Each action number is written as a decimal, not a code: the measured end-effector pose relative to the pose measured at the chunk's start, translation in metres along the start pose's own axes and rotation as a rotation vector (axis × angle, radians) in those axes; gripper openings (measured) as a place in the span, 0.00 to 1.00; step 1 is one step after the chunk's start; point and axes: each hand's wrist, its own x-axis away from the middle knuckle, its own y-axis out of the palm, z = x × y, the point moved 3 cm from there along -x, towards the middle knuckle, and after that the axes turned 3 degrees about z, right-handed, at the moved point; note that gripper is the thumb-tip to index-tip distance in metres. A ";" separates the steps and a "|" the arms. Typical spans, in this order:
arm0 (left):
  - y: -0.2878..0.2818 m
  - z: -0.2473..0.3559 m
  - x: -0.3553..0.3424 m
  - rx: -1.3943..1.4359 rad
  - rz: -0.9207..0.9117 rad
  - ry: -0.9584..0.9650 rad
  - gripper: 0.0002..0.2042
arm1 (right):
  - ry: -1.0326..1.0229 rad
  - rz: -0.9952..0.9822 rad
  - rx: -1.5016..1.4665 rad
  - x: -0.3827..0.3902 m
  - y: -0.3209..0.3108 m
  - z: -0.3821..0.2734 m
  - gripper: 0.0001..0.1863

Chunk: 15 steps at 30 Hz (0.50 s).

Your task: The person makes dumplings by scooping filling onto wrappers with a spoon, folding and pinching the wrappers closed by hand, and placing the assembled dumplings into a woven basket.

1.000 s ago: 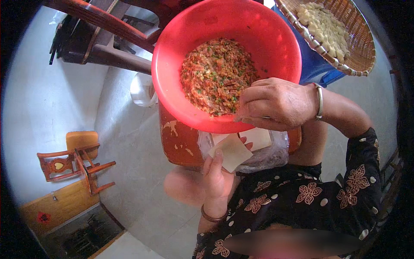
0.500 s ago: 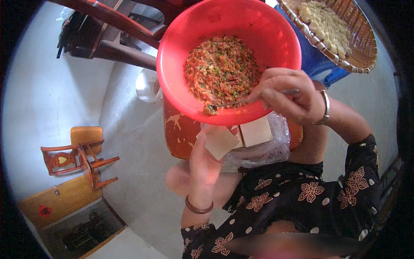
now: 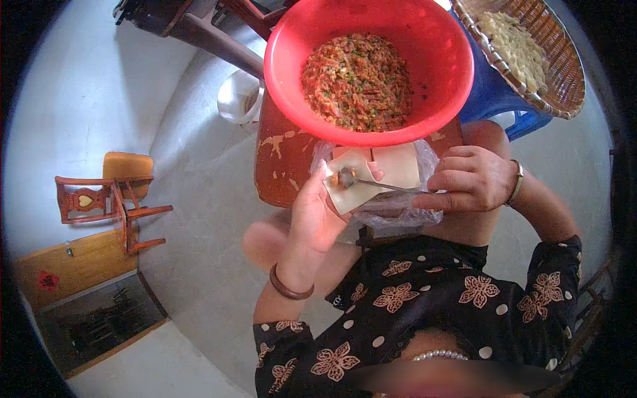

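Note:
On the palm and fingers of my left hand (image 3: 315,212) lies a square dough wrapper (image 3: 348,198), its thumb at the wrapper's edge. My right hand (image 3: 468,176) grips the handle of a metal spoon (image 3: 385,184). The spoon's bowl rests on the wrapper with a small lump of filling (image 3: 345,176). Just beyond stands a red plastic basin (image 3: 292,99) holding chopped orange and green filling (image 3: 358,83). Beneath my hands a stack of wrappers (image 3: 401,166) sits in a clear plastic bag (image 3: 398,215), partly covered by the held wrapper.
The basin and bag are on a worn reddish-brown stool (image 3: 273,169). At the far right a woven basket (image 3: 564,66) of pale dumplings (image 3: 514,50) stands over a blue stool (image 3: 494,96). A white bucket (image 3: 239,99) is on the floor, and a wooden chair (image 3: 126,205) farther left.
My right hand has brought the spoon from the basin's near rim down to the wrapper, carrying filling. My left hand's wrapper now sits under the spoon, and the view has shifted slightly.

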 end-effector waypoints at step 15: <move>-0.044 -0.011 0.009 0.128 -0.119 -0.075 0.24 | -0.079 -0.058 0.132 0.007 -0.021 -0.021 0.28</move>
